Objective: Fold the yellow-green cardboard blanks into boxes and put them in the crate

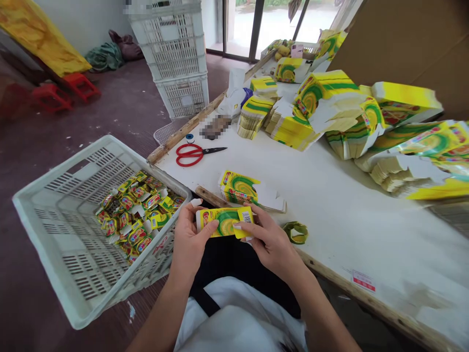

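Both my hands hold one small yellow-and-green printed carton (224, 221) over my lap, at the near edge of the white table (330, 205). My left hand (188, 239) grips its left end, fingers closed around it. My right hand (269, 242) pinches its right end with the barcode flap. A small stack of flat cartons (240, 188) lies on the table just beyond my hands. To my left a white plastic crate (54, 230) holds several folded cartons (137, 210).
Red-handled scissors (194, 154) lie on the table's far left. Large piles of flat cartons (330, 112) cover the back and right. A small green ring of tape (296, 232) sits by my right hand. Stacked white crates (176, 54) stand on the floor behind.
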`<action>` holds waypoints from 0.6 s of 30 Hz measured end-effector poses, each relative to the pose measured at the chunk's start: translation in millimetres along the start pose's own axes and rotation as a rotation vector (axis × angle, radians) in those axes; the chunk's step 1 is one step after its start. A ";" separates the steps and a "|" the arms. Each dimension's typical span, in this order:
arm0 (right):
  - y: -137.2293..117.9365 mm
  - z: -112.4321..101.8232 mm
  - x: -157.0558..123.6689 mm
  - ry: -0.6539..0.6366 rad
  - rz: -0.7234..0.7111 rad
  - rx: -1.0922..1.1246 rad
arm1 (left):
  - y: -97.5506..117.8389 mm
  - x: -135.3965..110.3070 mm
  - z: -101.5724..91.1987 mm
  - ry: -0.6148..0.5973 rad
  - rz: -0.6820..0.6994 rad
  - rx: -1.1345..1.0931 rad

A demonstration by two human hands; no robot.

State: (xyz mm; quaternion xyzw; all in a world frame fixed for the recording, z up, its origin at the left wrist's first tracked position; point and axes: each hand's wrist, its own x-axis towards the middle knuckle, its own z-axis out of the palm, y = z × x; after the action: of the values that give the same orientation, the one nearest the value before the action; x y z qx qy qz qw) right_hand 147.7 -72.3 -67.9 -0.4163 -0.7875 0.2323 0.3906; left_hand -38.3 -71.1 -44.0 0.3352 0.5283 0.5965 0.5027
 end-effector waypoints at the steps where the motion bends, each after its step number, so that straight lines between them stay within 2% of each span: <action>1: -1.1 -1.2 0.4 0.001 -0.001 0.008 | -0.6 0.1 0.1 -0.005 -0.015 -0.011; 5: -5.7 0.7 2.1 0.048 0.020 -0.008 | 0.3 0.8 3.7 -0.016 -0.058 -0.065; 8: -6.8 2.8 3.9 0.059 0.043 0.002 | 1.9 3.0 5.6 0.006 -0.041 -0.098; 15: -4.2 -10.0 4.3 -0.129 0.027 0.034 | -2.8 6.7 -0.1 0.054 -0.083 -0.076; 18: -5.8 -9.9 3.8 -0.143 0.039 0.035 | -1.6 6.0 1.4 0.061 -0.105 -0.089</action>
State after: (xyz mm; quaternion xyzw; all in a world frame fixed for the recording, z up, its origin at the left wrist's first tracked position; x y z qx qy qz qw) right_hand 151.6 -71.9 -56.4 -0.4067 -0.8011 0.2829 0.3359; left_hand -38.2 -65.1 -46.1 0.2661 0.5330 0.6022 0.5315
